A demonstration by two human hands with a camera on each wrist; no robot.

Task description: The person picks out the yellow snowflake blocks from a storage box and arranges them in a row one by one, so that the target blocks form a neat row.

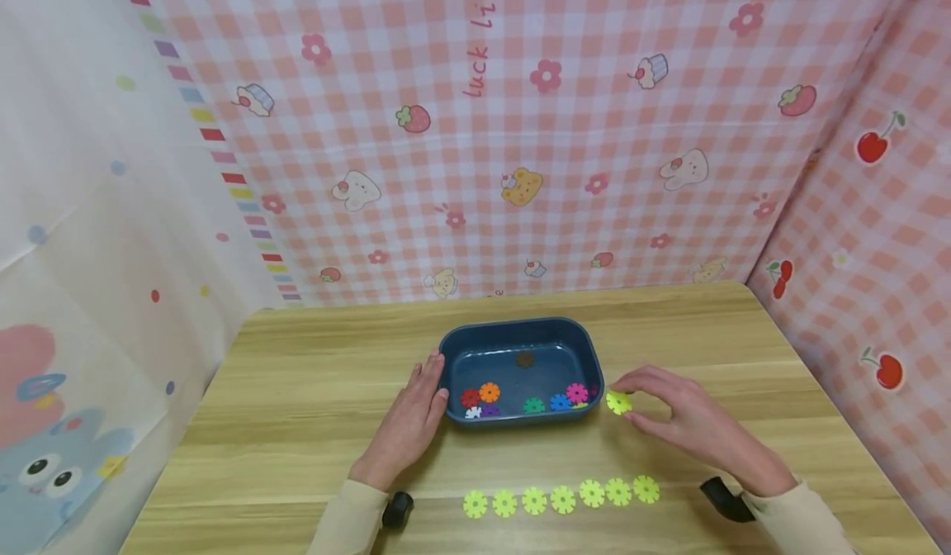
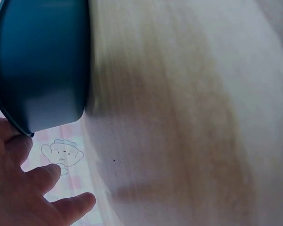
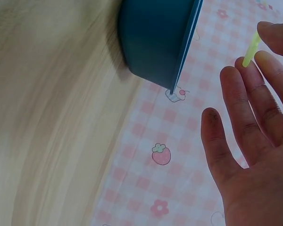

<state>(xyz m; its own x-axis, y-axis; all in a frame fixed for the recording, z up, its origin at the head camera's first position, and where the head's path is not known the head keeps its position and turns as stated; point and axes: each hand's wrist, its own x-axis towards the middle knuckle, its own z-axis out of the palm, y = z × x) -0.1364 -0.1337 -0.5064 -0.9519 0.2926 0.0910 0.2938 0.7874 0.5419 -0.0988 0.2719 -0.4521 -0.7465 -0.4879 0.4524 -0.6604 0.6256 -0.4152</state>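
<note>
My right hand [image 1: 683,410] pinches a fluorescent yellow snowflake disc [image 1: 619,402] between thumb and fingers, just outside the right end of a dark blue tray [image 1: 520,419]. In the right wrist view the disc [image 3: 251,49] is seen nearly edge-on. My left hand [image 1: 409,419] rests against the tray's left end with its fingers extended; the left wrist view shows fingers [image 2: 26,146] by the tray's rim. Inside the tray lie snowflake discs, among them an orange one [image 1: 489,392], a green one [image 1: 534,405], a pink one [image 1: 577,393] and a brown one [image 1: 525,359].
Nearer the front of the wooden table [image 1: 312,373], a row of several yellow snowflake discs [image 1: 562,500] lies flat between my forearms. Behind the table hangs a pink checked cloth [image 1: 475,249]. Black straps [image 1: 726,500] show at my wrists.
</note>
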